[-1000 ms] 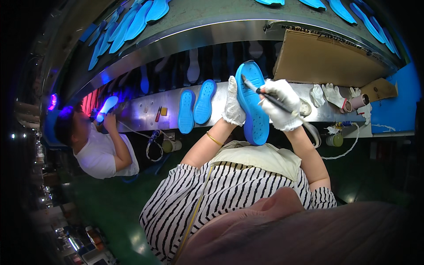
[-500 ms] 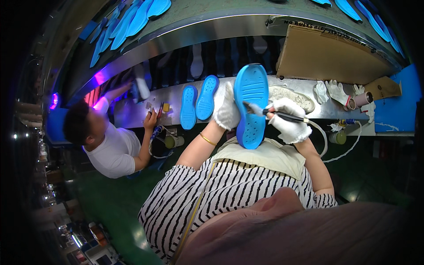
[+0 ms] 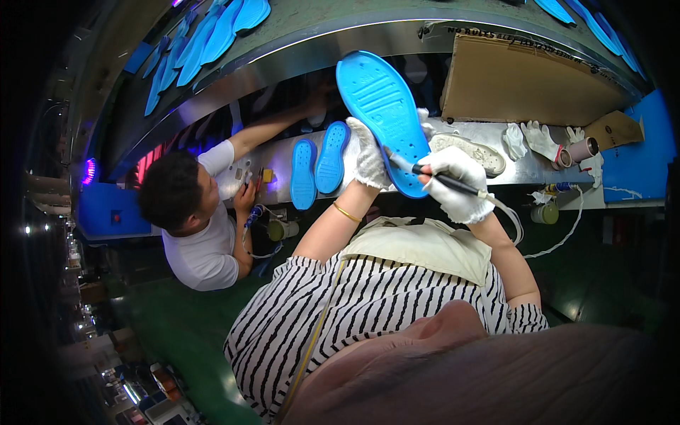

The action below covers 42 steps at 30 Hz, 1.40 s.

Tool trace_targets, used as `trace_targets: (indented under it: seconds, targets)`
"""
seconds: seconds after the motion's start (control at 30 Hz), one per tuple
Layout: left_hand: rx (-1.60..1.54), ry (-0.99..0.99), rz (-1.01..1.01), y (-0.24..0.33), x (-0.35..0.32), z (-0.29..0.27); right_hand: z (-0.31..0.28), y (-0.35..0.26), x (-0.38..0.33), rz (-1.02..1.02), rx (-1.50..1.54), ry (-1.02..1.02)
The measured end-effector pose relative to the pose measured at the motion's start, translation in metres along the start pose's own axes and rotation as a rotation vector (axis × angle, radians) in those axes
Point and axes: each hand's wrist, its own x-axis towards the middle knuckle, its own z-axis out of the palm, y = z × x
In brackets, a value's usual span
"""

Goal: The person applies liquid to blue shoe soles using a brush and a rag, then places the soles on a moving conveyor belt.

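My left hand (image 3: 368, 157), in a white glove, holds a blue shoe sole (image 3: 382, 113) tilted up in front of me, tread side facing me. In a white glove too, my right hand (image 3: 457, 183) grips a thin dark brush (image 3: 443, 178) whose tip touches the sole's lower edge. A thin cord or hose runs from the brush down to the right. Two more blue soles (image 3: 319, 166) lie side by side on the metal bench (image 3: 524, 166) to the left of my hands.
A co-worker in a white shirt (image 3: 205, 248) sits at my left, one arm reaching up under the conveyor shelf. Several blue soles (image 3: 205, 39) lie on the upper belt. A cardboard sheet (image 3: 524, 85), spare white gloves (image 3: 538, 138), a pale sole (image 3: 471, 150) and tape rolls (image 3: 584, 150) are at right.
I have raised and tilted the blue sole higher and leftward. My right hand has shifted with the brush to its lower edge. The co-worker has moved closer and stretched an arm upward.
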Motion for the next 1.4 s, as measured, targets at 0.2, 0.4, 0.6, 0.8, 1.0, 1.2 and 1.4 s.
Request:
trace_targets:
  seconds: [0.2,0.4,0.6,0.8,1.0,1.2,1.4]
  targets:
    - [-0.144,-0.06,0.18,0.015,0.009,0.007,-0.007,0.007,-0.001,0.051,0.038,0.008]
    - [-0.113,-0.274,0.2,0.031,0.021,-0.001,-0.007,0.005,0.001,0.307,0.278,-0.085]
    - [0.254,-0.251,0.119,0.048,0.019,0.001,-0.014,0.01,0.012,0.034,-0.026,-0.083]
    - [0.645,-0.16,-0.005,0.052,0.027,-0.002,-0.026,0.003,0.024,0.535,-0.075,-0.359]
    - [0.802,0.009,-0.202,0.059,0.039,-0.002,-0.022,0.001,0.029,0.205,-0.159,-0.277]
    - [0.91,0.097,-0.395,0.058,0.057,0.01,-0.02,-0.003,0.031,0.306,-0.134,-0.374]
    - [0.958,0.124,-0.424,0.058,0.057,0.013,-0.016,0.008,0.04,0.336,-0.239,-0.239]
